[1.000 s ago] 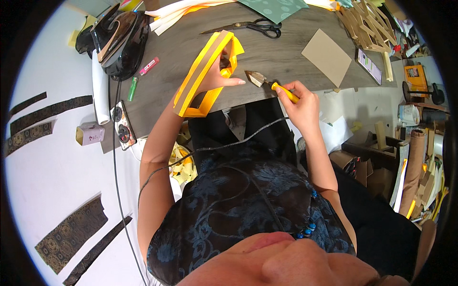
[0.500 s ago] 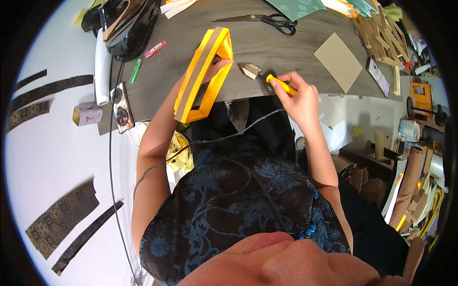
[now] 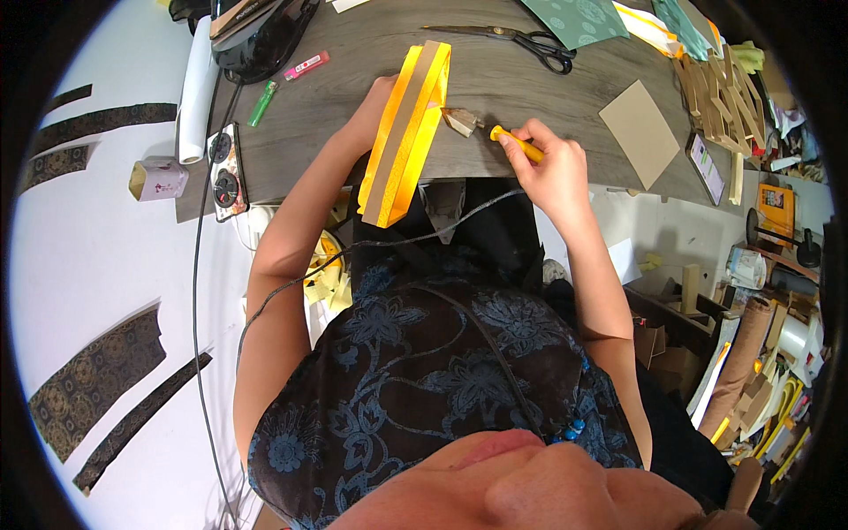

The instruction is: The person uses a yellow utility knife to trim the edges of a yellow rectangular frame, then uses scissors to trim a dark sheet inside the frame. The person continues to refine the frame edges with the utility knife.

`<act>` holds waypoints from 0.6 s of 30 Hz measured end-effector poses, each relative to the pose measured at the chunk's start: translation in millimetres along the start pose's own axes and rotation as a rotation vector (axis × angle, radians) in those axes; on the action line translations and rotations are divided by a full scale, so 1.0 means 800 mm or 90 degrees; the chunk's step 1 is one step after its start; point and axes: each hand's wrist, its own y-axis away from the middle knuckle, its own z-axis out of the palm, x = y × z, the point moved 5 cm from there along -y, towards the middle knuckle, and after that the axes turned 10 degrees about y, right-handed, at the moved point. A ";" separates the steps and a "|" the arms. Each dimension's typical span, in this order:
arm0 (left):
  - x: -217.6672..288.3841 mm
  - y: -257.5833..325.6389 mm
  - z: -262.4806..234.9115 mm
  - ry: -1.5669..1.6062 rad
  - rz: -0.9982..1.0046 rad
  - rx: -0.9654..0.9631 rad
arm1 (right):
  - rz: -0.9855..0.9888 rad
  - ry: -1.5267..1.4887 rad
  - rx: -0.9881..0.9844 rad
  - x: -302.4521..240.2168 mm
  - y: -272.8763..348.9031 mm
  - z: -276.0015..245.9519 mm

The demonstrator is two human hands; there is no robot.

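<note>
Over the grey wood-grain table's [image 3: 539, 102] near edge tilts a tan-striped yellow band [image 3: 403, 132]; the left hand [image 3: 380, 95] is behind it, fingers mostly hidden, their grip impossible to tell from here. The right hand [image 3: 555, 168] pinches a small iron's [image 3: 498, 133] yellow handle, its pointed tip right beside the band.

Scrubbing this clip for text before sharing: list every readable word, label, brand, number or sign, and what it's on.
None quotable; all too small or blurred to read:
Small pale box, left: dark print, unreadable.
Phone, right: lit screen, content too small.
Pink stick: pale label, unreadable.
Orange package, far right: dark marks, too small.
Yellow band and yellow-handled tool: no lettering visible.
</note>
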 end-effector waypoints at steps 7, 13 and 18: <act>0.016 -0.003 -0.004 -0.045 0.017 -0.017 | -0.043 0.177 -0.045 -0.029 -0.001 -0.006; 0.039 0.001 -0.010 0.016 0.063 -0.053 | -0.079 0.230 -0.040 -0.054 0.004 0.000; 0.047 0.004 -0.012 0.143 0.063 -0.049 | -0.092 0.262 -0.053 -0.066 0.005 0.008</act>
